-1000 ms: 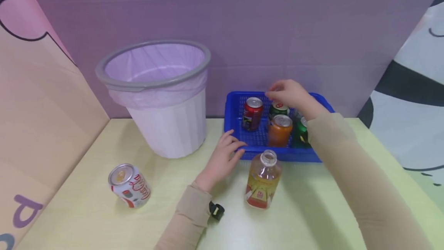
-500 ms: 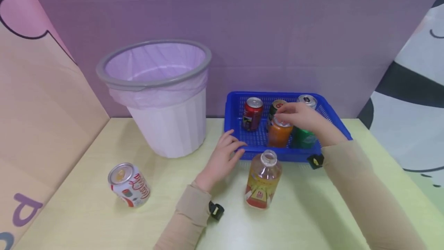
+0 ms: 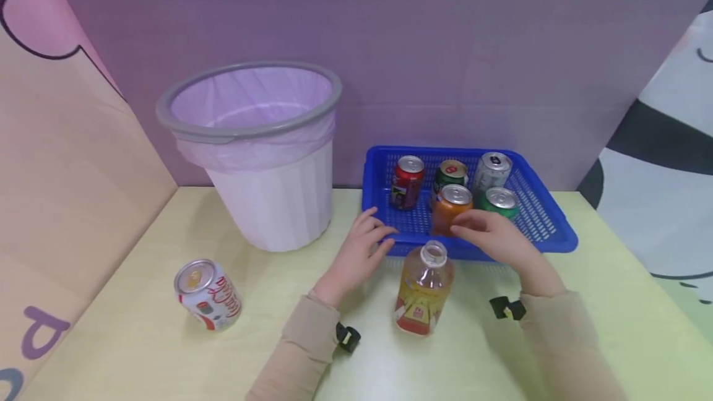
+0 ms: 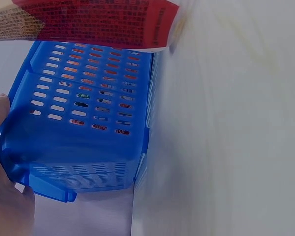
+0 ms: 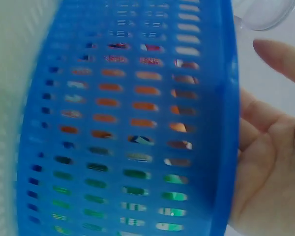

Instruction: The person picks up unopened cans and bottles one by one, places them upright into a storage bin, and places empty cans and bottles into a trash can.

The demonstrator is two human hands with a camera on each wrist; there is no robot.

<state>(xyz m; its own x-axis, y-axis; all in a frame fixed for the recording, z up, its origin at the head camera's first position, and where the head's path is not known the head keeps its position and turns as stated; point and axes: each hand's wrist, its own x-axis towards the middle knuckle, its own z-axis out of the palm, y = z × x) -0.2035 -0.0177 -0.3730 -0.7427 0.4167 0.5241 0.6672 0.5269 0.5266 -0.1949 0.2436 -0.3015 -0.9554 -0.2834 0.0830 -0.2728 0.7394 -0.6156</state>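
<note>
In the head view my left hand (image 3: 353,262) is at the front left corner of the blue plastic basket (image 3: 537,218), its fingers loosely spread at the rim. The left wrist view has that basket corner beside the thumb and a finger. My right hand (image 3: 496,240) hovers over the basket's front rim, fingers loosely bent and holding nothing. Inside the basket stand a red can (image 3: 407,184), a dark green can (image 3: 450,175), a silver can (image 3: 492,173), an orange can (image 3: 453,206) and a green can (image 3: 501,202). An uncapped juice bottle (image 3: 424,299) stands between my hands.
A white bin (image 3: 273,203) with a grey rim and a liner bag stands left of the basket. A white Coca-Cola can (image 3: 210,299) tilts on the pale table (image 3: 145,345) at front left. A purple-grey wall (image 3: 401,48) closes the back.
My right hand has drawn back from above the dark green can, past the orange can, to the basket's front rim. The silver and green cans now show. My left hand has stayed still.
</note>
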